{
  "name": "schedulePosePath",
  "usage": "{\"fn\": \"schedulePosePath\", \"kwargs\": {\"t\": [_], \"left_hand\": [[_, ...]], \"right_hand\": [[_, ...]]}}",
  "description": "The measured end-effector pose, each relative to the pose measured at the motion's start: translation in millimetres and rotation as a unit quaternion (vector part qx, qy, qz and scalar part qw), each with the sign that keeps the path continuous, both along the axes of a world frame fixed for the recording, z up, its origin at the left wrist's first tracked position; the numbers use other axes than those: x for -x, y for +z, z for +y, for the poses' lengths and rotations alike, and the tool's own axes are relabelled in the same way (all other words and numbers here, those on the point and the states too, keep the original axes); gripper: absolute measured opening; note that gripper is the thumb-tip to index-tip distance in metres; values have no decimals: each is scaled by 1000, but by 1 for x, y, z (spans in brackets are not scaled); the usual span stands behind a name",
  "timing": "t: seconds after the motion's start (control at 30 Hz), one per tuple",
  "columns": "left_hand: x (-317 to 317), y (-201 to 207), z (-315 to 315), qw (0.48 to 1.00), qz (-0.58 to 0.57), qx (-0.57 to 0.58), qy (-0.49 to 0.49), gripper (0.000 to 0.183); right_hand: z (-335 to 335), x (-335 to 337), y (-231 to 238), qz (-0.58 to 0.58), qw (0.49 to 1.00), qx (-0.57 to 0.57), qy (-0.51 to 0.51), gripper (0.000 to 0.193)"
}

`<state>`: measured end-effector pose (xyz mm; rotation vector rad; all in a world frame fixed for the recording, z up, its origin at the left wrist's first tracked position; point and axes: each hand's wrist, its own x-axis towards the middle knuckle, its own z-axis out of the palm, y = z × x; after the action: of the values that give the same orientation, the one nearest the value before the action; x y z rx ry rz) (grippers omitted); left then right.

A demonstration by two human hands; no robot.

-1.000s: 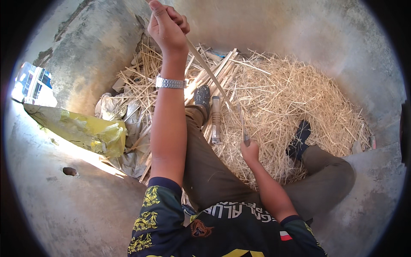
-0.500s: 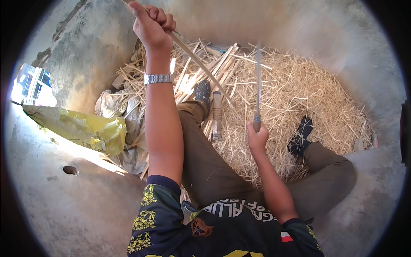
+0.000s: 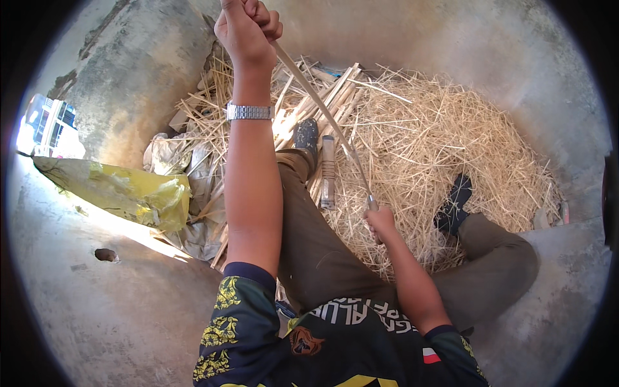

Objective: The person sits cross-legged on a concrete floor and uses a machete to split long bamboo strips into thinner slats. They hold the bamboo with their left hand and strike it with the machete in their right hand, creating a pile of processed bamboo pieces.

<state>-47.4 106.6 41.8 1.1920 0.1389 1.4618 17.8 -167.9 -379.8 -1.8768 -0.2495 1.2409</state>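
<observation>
Raised at the far left, my left hand [image 3: 248, 32] is closed around a thin, pale strip of wood or bamboo [image 3: 309, 90]. The strip slants down toward the right. Lower down, my right hand [image 3: 382, 222] grips the handle of a narrow-bladed knife [image 3: 362, 175]. Its blade points up and left, and in this view it overlaps the strip's lower end; I cannot tell how firmly they touch. Between my feet lies a short, dark-ended piece wrapped with cord [image 3: 328, 171].
Straw-like shavings [image 3: 412, 148] cover the floor ahead, with longer pale strips [image 3: 338, 90] piled left of them. Yellow plastic sheeting [image 3: 138, 193] hangs at the left. A concrete wall [image 3: 451, 39] curves behind. My shoes [image 3: 305, 137] rest among the scraps.
The knife has swung from pointing straight ahead to pointing up-left, meeting the strip's lower end in the view. My left hand has shifted slightly right and farther away, carrying the strip.
</observation>
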Motion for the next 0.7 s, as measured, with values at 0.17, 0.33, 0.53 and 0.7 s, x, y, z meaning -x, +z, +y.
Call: {"fn": "schedulePosePath", "kwargs": {"t": [0.17, 0.33, 0.53, 0.7], "left_hand": [[-2, 1, -6, 1000, 12, -6, 21, 58], [-2, -1, 0, 999, -4, 6, 46, 57], [6, 1, -3, 999, 21, -2, 29, 59], [5, 2, -8, 999, 28, -11, 36, 59]], "right_hand": [[4, 11, 85, 154, 957, -198, -145, 20], [25, 17, 114, -37, 919, -330, -214, 29], [-3, 30, 12, -239, 969, -1, -60, 30], [-9, 27, -11, -223, 973, 60, -11, 30]]}}
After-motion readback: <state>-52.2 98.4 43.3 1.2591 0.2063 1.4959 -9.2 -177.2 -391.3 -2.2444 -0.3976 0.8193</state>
